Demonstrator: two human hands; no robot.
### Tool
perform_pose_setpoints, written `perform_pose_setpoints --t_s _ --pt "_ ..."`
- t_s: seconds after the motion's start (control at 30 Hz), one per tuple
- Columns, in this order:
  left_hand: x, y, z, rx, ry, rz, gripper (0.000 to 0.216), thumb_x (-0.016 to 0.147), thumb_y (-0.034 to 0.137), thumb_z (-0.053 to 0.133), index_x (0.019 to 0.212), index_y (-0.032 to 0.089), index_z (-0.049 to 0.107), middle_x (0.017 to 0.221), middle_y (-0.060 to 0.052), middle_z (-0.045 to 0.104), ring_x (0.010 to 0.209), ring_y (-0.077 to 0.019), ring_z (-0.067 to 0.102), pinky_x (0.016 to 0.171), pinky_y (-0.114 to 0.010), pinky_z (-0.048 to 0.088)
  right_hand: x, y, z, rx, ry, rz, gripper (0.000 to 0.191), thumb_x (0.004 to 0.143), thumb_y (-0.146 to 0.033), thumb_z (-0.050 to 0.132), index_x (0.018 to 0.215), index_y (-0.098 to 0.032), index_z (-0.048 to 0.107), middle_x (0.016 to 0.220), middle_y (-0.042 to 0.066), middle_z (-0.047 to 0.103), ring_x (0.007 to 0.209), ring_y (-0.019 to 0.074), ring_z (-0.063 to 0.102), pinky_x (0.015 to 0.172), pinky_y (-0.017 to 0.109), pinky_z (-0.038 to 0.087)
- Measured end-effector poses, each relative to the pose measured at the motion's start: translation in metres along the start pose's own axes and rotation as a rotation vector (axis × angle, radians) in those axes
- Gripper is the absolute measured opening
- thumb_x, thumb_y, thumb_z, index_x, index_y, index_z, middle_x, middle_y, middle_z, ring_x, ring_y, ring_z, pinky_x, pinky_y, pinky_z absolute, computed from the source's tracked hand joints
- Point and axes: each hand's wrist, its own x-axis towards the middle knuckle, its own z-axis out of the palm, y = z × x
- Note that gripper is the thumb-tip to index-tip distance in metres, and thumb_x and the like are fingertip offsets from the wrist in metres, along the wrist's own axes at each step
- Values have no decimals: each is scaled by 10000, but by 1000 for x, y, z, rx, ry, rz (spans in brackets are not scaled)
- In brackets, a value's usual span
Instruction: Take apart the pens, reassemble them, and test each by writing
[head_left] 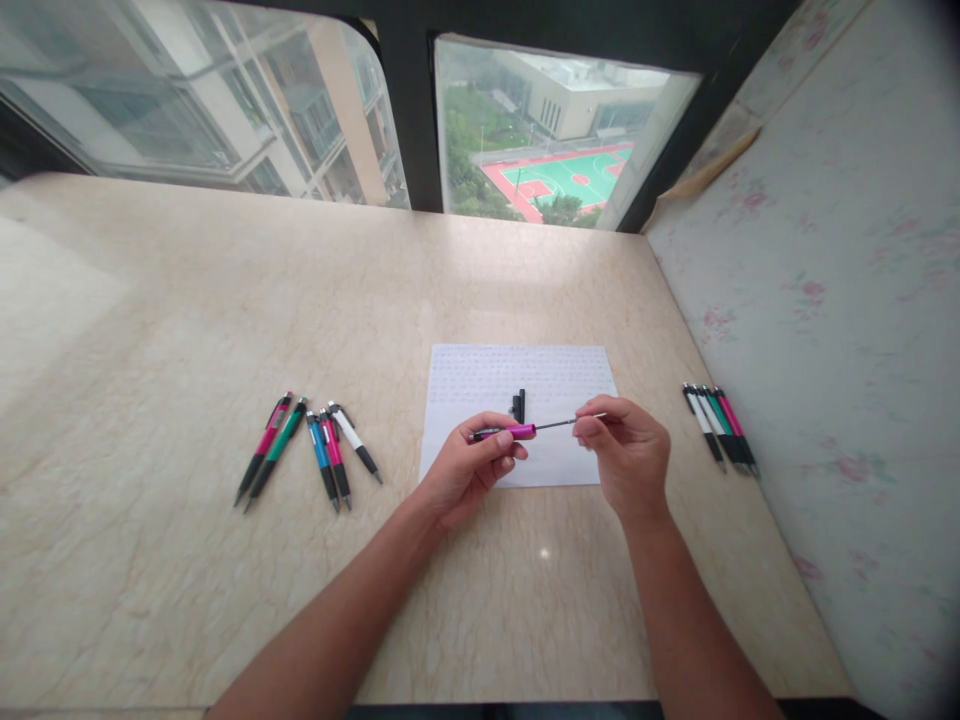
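Note:
My left hand [480, 460] is closed round a magenta pen barrel [523, 432], whose dark clip end points left. A thin ink refill [555, 424] runs out of the barrel's right end. Its far end is pinched between the thumb and fingers of my right hand [626, 450]. Both hands are above a sheet of paper [480, 370] with faint rows of writing. Just behind my left fingers, a black pen grip [522, 404] lies on the sheet, with a small dark piece [514, 408] beside it.
Several pens in magenta, green [279, 452], blue [321, 458] and white [355, 442] lie to the left on the marble-patterned surface [225, 300]. More pens [720, 428] lie in a row at right, beside the flowered wall [840, 350]. Windows [555, 140] stand behind.

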Motion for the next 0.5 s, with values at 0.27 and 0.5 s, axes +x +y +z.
perform_pose_setpoints --t_s 0.27,0.5 --pt "-1 3 -1 -83 30 59 197 705 191 809 831 131 671 787 -41 706 626 -41 611 559 -90 460 0 4 4 -50 -85 60 167 783 -355 753 773 -205 680 644 -3 660 549 116 600 520 238 515" --pt "0 3 -1 -124 41 83 183 727 183 790 841 134 655 783 -34 704 597 -30 593 547 -83 461 0 6 3 -46 -40 69 168 780 -353 755 766 -203 679 626 -6 653 542 116 595 510 234 507"
